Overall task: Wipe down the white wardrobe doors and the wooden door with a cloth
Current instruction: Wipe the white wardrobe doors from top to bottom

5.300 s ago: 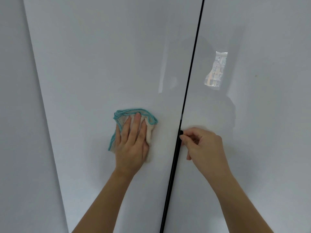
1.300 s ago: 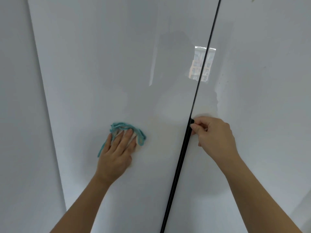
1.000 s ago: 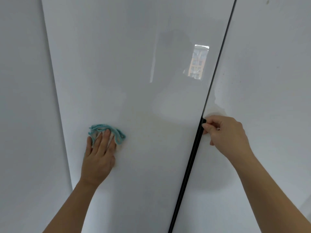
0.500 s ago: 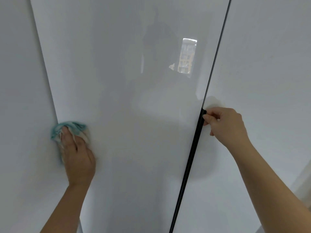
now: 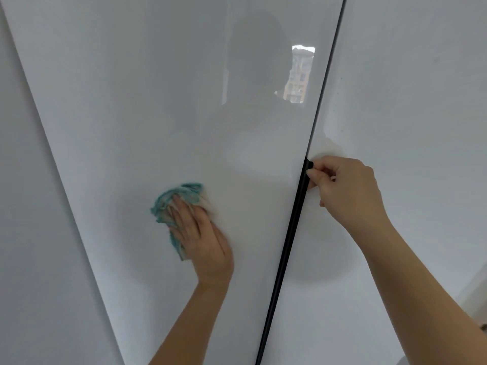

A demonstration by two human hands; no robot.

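Close to the camera, two bare forearms rise from the bottom edge of the head view toward a pair of glossy white wardrobe doors. The left hand (image 5: 204, 239) lies flat on the left wardrobe door (image 5: 158, 101), fingers straight and together, pressing a cloth (image 5: 181, 192) against the panel. The cloth, pale with a teal border, is bunched under the fingertips; its folds show above the fingers and along the hand's left side, low on the door and roughly midway across its width.

To the right, the right hand (image 5: 347, 191) is curled, and its thumb and fingertips pinch the top end of a black handle strip (image 5: 290, 233). That strip runs down the gap between the two doors to the bottom of the frame. The back of the hand sits over the right wardrobe door (image 5: 408, 101), just beside the seam, and casts a soft shadow on it.

Farther left, a plain white side panel (image 5: 26, 233) meets the left door along a slanted edge. Higher up, the left door's sheen carries a dim silhouette and a bright reflection of a window (image 5: 300, 75) with a building in it, near the seam.
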